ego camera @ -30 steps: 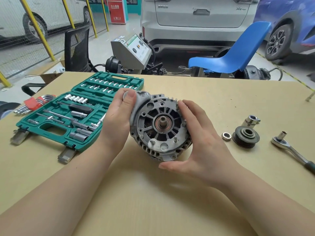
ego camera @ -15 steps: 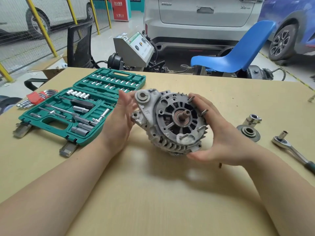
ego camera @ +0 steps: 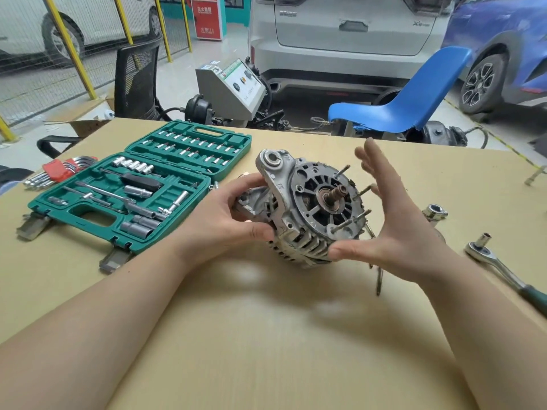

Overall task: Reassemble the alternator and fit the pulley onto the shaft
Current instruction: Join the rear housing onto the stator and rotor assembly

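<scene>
Alternator (ego camera: pixel 307 208) is showing as a grey cast-metal body, worn and scuffed, with ribbed vents round the rim, a dark slotted front face, a bare rusty shaft (ego camera: pixel 336 193) sticking out of the centre and several long through-bolts (ego camera: pixel 361 192) poking out of the face toward the right. A mounting ear with a round hole is sitting at its top left. It is being held up off the bench (ego camera: pixel 266 335), tilted, shaft pointing right and toward the camera. Left hand (ego camera: pixel 236 220) is gripping the rear housing from the left, fingers curled round it. Right hand (ego camera: pixel 393 220) is spread out, fingers straight and fanned just beside the bolt ends, thumb touching the lower rim. A ratchet (ego camera: pixel 497 266) and a socket (ego camera: pixel 434 211) are lying on the bench to the right, an open green socket case (ego camera: pixel 142 190) to the left.
</scene>
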